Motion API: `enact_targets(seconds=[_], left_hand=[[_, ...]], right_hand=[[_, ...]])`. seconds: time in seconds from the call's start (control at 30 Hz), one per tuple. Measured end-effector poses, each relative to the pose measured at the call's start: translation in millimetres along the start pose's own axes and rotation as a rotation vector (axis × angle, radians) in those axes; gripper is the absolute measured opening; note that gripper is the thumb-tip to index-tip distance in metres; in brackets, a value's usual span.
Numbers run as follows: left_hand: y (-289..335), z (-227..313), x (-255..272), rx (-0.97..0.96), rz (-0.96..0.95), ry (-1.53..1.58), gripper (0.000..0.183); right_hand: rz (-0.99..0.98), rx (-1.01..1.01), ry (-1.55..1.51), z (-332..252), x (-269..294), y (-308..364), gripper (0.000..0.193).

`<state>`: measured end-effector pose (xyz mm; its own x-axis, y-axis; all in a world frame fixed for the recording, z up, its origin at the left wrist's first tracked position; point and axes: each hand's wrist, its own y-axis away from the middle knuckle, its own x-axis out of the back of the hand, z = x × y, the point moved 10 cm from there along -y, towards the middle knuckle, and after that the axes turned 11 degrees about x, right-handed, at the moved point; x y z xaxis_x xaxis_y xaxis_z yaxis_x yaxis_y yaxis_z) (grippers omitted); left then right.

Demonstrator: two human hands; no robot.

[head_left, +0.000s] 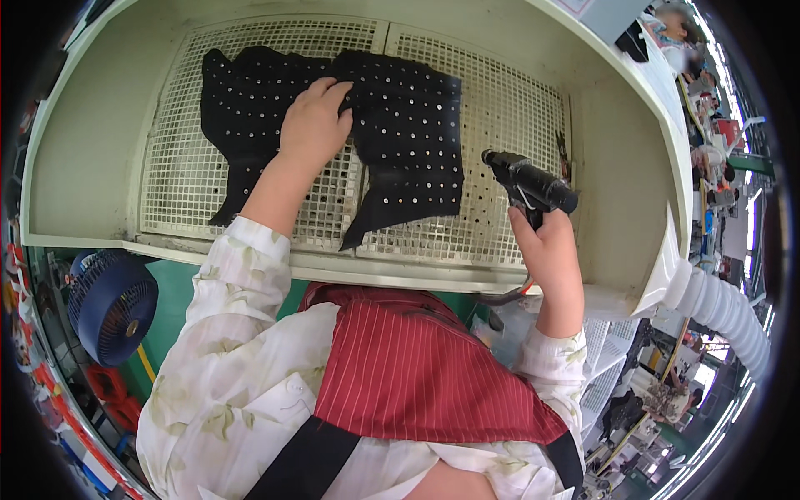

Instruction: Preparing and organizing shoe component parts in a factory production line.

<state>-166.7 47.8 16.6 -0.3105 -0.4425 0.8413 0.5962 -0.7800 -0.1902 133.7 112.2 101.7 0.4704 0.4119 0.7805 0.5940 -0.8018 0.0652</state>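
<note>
Black fabric (408,133), cut to shape and dotted with rows of small shiny studs, lies spread over a cream grid (508,108). My left hand (315,121) rests on its upper middle part, palm down, fingers slightly bent and apart. To the right of the cloth, my right hand (548,246) grips a black spray gun (533,182) by its handle. The gun's nozzle end points up and left, over the bare grid and apart from the fabric. A dark cord with a red-orange part (521,292) hangs below that hand.
The grid sits inside a cream booth with raised walls (625,175). A pale ribbed hose (729,317) joins it at the right. A dark blue fan (114,304) stands below left. Farther right are worktables, lights and other people (671,400).
</note>
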Motion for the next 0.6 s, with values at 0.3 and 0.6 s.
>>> enact_targets(seconds=[0.3, 0.6], left_hand=[[7.1, -2.6, -6.7, 0.005, 0.038, 0.046, 0.039], [4.4, -13.7, -13.0, 0.036, 0.026, 0.062, 0.037]], right_hand=[[-0.061, -0.032, 0.020, 4.3, 3.2, 48.7, 0.025], [-0.163, 0.007, -0.023, -1.2, -0.9, 55.8, 0.029]])
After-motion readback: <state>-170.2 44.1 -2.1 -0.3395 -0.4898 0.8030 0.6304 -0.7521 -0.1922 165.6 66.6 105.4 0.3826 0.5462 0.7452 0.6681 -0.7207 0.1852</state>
